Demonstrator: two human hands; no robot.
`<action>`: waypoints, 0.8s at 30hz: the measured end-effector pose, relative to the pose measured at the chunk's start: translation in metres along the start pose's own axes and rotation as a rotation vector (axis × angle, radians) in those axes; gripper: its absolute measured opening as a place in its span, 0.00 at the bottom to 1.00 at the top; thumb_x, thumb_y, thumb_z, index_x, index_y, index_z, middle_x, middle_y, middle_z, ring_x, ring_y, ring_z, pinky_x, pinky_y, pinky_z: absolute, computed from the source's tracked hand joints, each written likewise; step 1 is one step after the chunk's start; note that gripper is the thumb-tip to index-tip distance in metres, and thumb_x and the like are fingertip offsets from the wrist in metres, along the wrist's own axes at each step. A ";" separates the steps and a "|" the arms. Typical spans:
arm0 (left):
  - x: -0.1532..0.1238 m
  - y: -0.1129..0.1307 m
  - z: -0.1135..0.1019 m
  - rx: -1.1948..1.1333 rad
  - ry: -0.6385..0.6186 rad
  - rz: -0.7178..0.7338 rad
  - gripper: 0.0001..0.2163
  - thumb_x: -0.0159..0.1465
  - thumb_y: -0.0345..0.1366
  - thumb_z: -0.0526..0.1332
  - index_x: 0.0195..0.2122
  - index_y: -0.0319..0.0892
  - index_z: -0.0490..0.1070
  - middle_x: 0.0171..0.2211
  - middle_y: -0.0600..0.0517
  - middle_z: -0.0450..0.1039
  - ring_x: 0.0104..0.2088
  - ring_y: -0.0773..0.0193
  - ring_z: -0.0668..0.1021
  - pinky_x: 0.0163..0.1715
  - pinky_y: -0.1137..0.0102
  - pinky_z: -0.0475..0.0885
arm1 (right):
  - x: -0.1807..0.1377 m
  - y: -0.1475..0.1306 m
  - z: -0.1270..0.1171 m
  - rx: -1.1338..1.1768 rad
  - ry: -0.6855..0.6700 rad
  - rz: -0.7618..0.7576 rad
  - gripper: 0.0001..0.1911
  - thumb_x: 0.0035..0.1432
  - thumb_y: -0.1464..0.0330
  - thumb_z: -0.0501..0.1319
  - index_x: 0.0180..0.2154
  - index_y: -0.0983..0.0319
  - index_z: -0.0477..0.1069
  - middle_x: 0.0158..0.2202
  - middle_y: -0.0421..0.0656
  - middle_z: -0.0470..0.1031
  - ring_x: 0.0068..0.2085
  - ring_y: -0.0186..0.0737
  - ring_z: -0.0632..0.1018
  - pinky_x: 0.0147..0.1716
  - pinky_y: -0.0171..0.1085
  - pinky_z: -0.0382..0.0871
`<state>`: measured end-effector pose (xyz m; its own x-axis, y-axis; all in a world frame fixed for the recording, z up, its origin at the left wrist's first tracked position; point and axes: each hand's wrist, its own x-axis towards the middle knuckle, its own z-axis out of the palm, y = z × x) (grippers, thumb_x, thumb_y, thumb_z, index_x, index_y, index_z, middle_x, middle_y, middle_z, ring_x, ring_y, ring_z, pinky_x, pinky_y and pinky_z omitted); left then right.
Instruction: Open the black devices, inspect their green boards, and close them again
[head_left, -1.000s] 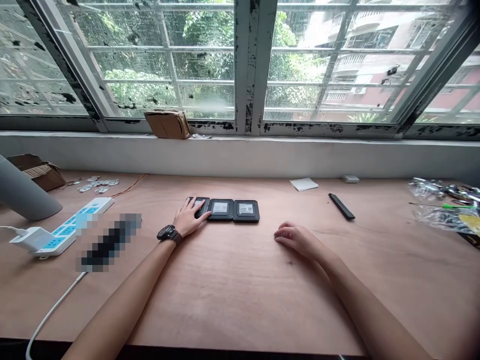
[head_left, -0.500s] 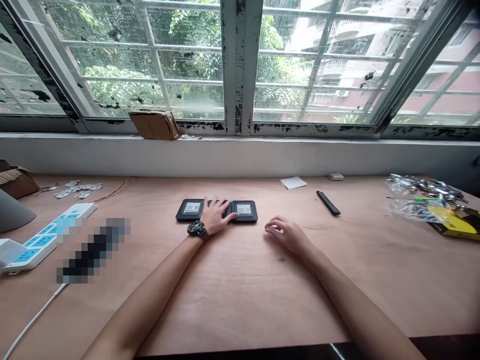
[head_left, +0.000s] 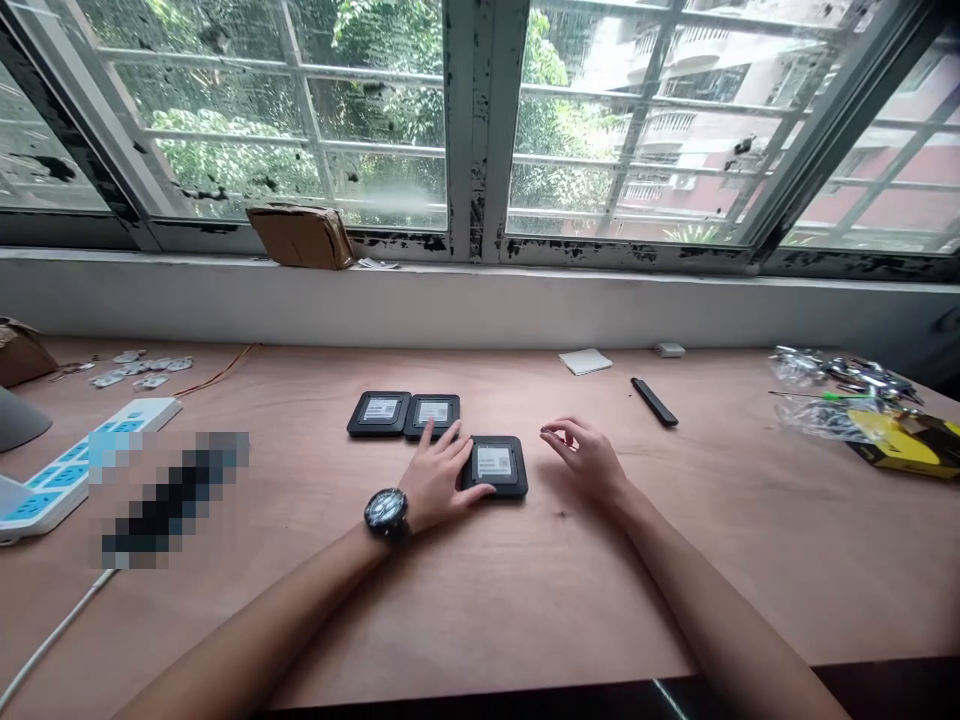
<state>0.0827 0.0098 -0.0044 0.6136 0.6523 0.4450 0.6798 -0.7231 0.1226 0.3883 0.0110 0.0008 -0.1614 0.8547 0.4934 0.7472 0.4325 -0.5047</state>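
Three small black square devices with white labels lie on the wooden table [head_left: 480,600]. Two of them sit side by side at the back, the left device [head_left: 379,412] and the middle device [head_left: 433,413]. The third device [head_left: 495,465] lies nearer to me, apart from the pair. My left hand [head_left: 441,480], with a black watch on the wrist, grips the third device by its left edge, thumb at its front. My right hand [head_left: 585,455] hovers just right of that device with its fingers loosely curled and nothing in them.
A black stick-shaped object [head_left: 654,401], a white pad [head_left: 585,361] and a small white block [head_left: 669,350] lie at the back right. Plastic bags and a yellow box [head_left: 907,440] are far right. A power strip [head_left: 75,465] lies left. A cardboard box [head_left: 300,235] rests on the sill.
My left hand moved from the left device across the row to the right one and slid it toward me, out of the row. My right hand lifted a little.
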 end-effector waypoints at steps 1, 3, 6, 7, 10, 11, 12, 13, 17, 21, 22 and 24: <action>-0.009 0.004 -0.005 -0.014 -0.003 0.002 0.33 0.67 0.61 0.56 0.63 0.39 0.68 0.61 0.40 0.71 0.68 0.42 0.62 0.70 0.42 0.37 | 0.000 -0.001 0.000 0.002 0.000 0.003 0.15 0.69 0.57 0.57 0.41 0.57 0.77 0.43 0.46 0.79 0.34 0.41 0.78 0.35 0.39 0.73; -0.025 0.009 -0.014 -0.027 -0.006 -0.007 0.33 0.66 0.61 0.57 0.63 0.41 0.68 0.61 0.41 0.70 0.68 0.42 0.63 0.71 0.41 0.38 | 0.000 -0.002 0.001 0.003 -0.001 0.006 0.16 0.69 0.56 0.57 0.41 0.57 0.78 0.43 0.47 0.80 0.34 0.41 0.78 0.35 0.40 0.73; -0.038 0.014 -0.021 -0.025 -0.004 -0.038 0.33 0.66 0.61 0.58 0.62 0.42 0.69 0.61 0.43 0.71 0.68 0.42 0.63 0.71 0.41 0.38 | 0.001 -0.003 0.004 -0.006 -0.006 0.007 0.16 0.69 0.55 0.57 0.41 0.57 0.78 0.43 0.47 0.80 0.33 0.41 0.78 0.34 0.40 0.73; -0.039 0.015 -0.022 -0.022 -0.002 -0.048 0.33 0.66 0.61 0.58 0.62 0.41 0.69 0.61 0.43 0.71 0.68 0.42 0.63 0.71 0.41 0.38 | 0.001 -0.004 0.006 -0.008 -0.009 0.006 0.16 0.69 0.55 0.57 0.41 0.57 0.78 0.43 0.47 0.80 0.32 0.41 0.78 0.34 0.40 0.73; -0.039 0.019 -0.021 -0.016 0.001 -0.068 0.33 0.66 0.61 0.58 0.62 0.40 0.69 0.61 0.41 0.71 0.68 0.42 0.63 0.71 0.42 0.37 | 0.001 -0.006 0.010 -0.008 -0.025 -0.006 0.16 0.68 0.55 0.58 0.41 0.57 0.78 0.43 0.46 0.80 0.31 0.40 0.78 0.34 0.40 0.73; -0.039 0.020 -0.020 -0.019 -0.008 -0.070 0.34 0.66 0.60 0.58 0.62 0.38 0.69 0.61 0.40 0.70 0.68 0.42 0.63 0.71 0.42 0.38 | 0.001 -0.007 0.010 -0.008 -0.030 -0.011 0.15 0.68 0.55 0.58 0.41 0.57 0.78 0.43 0.46 0.80 0.31 0.40 0.78 0.34 0.40 0.73; -0.038 0.021 -0.020 -0.028 -0.024 -0.066 0.34 0.66 0.60 0.58 0.63 0.37 0.68 0.62 0.39 0.69 0.68 0.43 0.63 0.71 0.43 0.40 | 0.001 -0.008 0.010 -0.009 -0.030 -0.016 0.15 0.68 0.55 0.58 0.41 0.56 0.79 0.44 0.46 0.80 0.31 0.40 0.78 0.34 0.40 0.73; -0.038 0.020 -0.019 -0.045 -0.051 -0.052 0.35 0.66 0.60 0.58 0.64 0.36 0.67 0.63 0.38 0.68 0.68 0.43 0.63 0.71 0.44 0.43 | 0.001 -0.009 0.010 -0.010 -0.027 -0.020 0.15 0.68 0.55 0.58 0.41 0.56 0.79 0.44 0.46 0.80 0.32 0.40 0.78 0.35 0.40 0.73; -0.037 0.001 -0.017 -0.173 -0.207 0.055 0.38 0.66 0.60 0.60 0.68 0.38 0.59 0.69 0.40 0.59 0.70 0.47 0.61 0.68 0.53 0.59 | 0.001 -0.014 0.005 0.018 0.026 -0.018 0.15 0.68 0.55 0.58 0.40 0.57 0.79 0.46 0.47 0.80 0.34 0.42 0.79 0.35 0.42 0.74; -0.038 -0.024 -0.017 -0.250 -0.171 -0.043 0.32 0.69 0.55 0.59 0.69 0.42 0.59 0.68 0.43 0.60 0.69 0.51 0.63 0.66 0.56 0.64 | 0.000 -0.020 0.004 0.088 0.111 0.028 0.14 0.69 0.56 0.57 0.44 0.57 0.75 0.46 0.48 0.80 0.32 0.40 0.77 0.37 0.43 0.74; -0.038 -0.026 -0.018 -0.265 -0.136 -0.077 0.29 0.71 0.53 0.58 0.68 0.44 0.61 0.67 0.44 0.62 0.68 0.52 0.65 0.66 0.56 0.64 | -0.001 -0.023 0.005 0.134 0.132 0.057 0.14 0.69 0.56 0.57 0.45 0.58 0.73 0.45 0.47 0.80 0.32 0.40 0.77 0.36 0.42 0.74; -0.039 -0.025 -0.019 -0.317 -0.122 -0.093 0.26 0.71 0.51 0.58 0.67 0.47 0.64 0.66 0.46 0.65 0.66 0.53 0.68 0.64 0.57 0.66 | -0.002 -0.029 0.009 0.293 0.182 0.129 0.14 0.70 0.56 0.55 0.47 0.57 0.68 0.43 0.47 0.79 0.28 0.38 0.75 0.31 0.40 0.73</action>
<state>0.0338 -0.0022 -0.0079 0.6115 0.7271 0.3122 0.5880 -0.6816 0.4355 0.3616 -0.0008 0.0081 0.0588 0.8539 0.5171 0.5335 0.4110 -0.7393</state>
